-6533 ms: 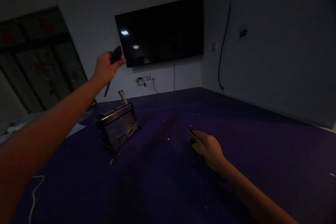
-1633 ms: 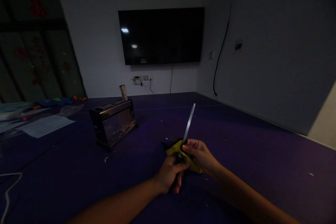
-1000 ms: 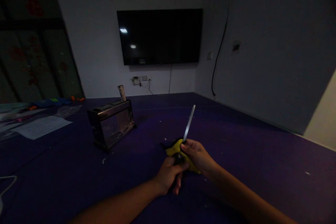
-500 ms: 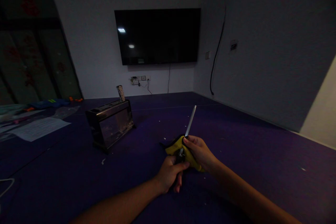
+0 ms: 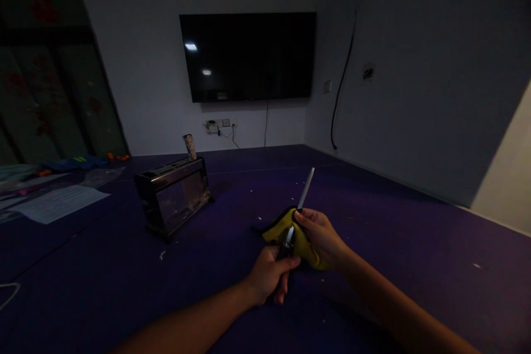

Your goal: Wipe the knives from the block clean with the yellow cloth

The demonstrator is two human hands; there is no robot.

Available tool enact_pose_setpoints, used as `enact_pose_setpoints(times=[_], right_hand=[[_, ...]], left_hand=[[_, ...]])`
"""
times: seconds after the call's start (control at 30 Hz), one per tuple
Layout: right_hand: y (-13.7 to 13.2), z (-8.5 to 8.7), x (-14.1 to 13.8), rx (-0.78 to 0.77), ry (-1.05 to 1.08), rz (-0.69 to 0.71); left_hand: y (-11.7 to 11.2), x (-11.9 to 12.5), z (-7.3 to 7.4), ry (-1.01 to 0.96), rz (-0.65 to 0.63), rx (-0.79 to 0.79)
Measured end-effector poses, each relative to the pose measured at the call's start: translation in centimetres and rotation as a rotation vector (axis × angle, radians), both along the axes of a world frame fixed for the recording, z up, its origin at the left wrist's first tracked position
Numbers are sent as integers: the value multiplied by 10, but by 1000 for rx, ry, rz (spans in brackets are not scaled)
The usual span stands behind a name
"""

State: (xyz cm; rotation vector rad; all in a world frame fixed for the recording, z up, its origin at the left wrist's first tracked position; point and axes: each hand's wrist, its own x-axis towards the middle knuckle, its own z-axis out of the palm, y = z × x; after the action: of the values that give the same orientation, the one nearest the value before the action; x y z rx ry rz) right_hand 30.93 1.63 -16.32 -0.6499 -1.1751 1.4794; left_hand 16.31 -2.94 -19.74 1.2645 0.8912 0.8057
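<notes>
My left hand [image 5: 267,274] is closed around the black handle [image 5: 285,250] of what looks like a sharpening steel. Its slim silver shaft [image 5: 306,188] points up and away, tilted to the right. A yellow cloth with a dark edge [image 5: 307,251] is wrapped around the lower part of the shaft. Fingers of my right hand [image 5: 321,232] pinch this cloth against the metal, partway up from the handle. A short bare stretch of shaft shows between handle and cloth.
On the purple floor [image 5: 232,287], left of my hands, stands a black knife block with a see-through side [image 5: 182,199]. A patterned handle [image 5: 189,146] sticks out of it. Farther left lie paper sheets [image 5: 62,202] and a plastic bag [image 5: 102,177]. A television [image 5: 251,58] hangs behind.
My right hand and the cloth have slid slightly up the shaft, away from the handle, baring more metal below. The shaft leans a little more to the right.
</notes>
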Motion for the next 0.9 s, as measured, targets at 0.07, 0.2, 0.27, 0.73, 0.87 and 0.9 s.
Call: enact_pose_setpoints(times=[0.07, 0.2, 0.27, 0.73, 0.87, 0.9], right_hand=[[0, 2, 1, -3, 9, -26], [0, 6, 4, 3, 31, -37], [-1, 8, 5, 4, 32, -54], [10, 10, 21, 3, 38, -173], [11, 11, 24, 2, 34, -193], [11, 12, 24, -2, 40, -197]], left_hand=[[0, 0, 0, 13, -3, -5], [0, 0, -1, 12, -8, -6], [0, 0, -2, 17, -10, -5], [1, 0, -2, 80, -42, -12], [2, 0, -2, 67, -56, -18], [2, 0, -2, 70, -59, -18]])
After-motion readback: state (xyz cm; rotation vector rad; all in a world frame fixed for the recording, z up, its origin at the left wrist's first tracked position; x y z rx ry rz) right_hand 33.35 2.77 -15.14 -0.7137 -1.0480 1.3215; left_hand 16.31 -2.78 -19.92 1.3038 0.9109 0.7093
